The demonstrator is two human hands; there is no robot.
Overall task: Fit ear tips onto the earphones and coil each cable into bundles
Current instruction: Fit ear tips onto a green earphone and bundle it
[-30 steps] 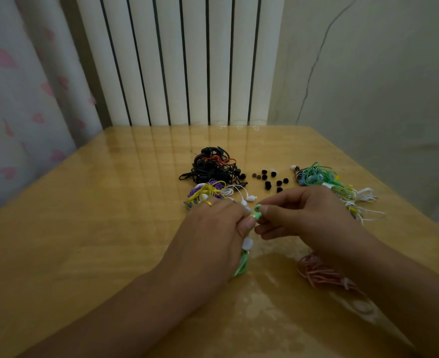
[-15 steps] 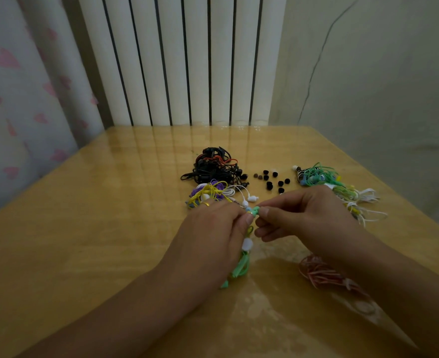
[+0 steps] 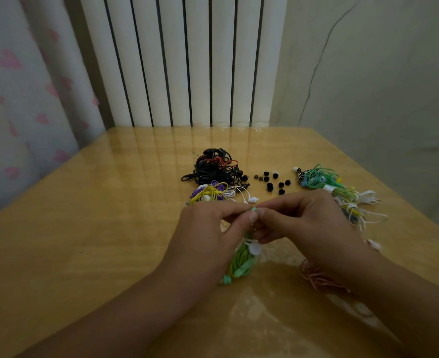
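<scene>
Green earphone [image 3: 254, 209] is being pinched at table centre between left hand [image 3: 208, 236] and right hand [image 3: 301, 223], its coiled green cable [image 3: 240, 262] hanging beneath. About eleven loose dark ear tips [image 3: 271, 180] are lying far of the hands, flanked by four cable bundles.

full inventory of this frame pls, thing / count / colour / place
black earphone pile: one, black with red, table centre-back
loose ear tips: about ten, dark, right of black pile
yellow-purple-white earphones: one tangle, in front of black pile
green-white earphone pile: one, table right
green earphone bundle: one, hanging below the hands
pink cable coil: one, under right forearm
table: one, glossy wood
radiator: white, behind
curtain: pink hearts, left
left hand, right hand: both pinching green earbud
</scene>
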